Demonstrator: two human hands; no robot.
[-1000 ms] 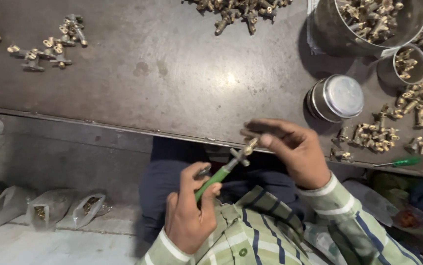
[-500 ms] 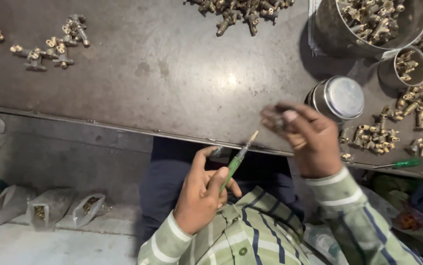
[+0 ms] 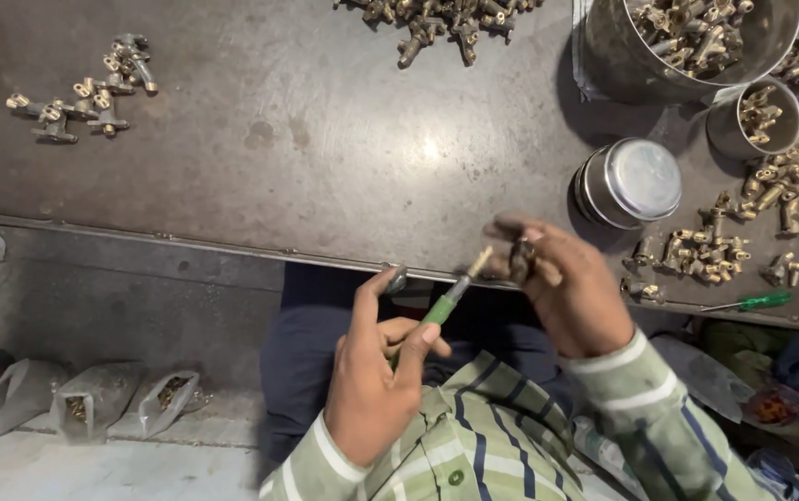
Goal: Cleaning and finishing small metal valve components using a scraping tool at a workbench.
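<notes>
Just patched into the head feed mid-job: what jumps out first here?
At bottom centre, the left hand grips a green-handled screwdriver, its tip aimed at a small dark metal fitting pinched in the right hand. Heaps of small brass fittings crowd the dark metal workbench at right, beside a lidded round steel tin.
</notes>
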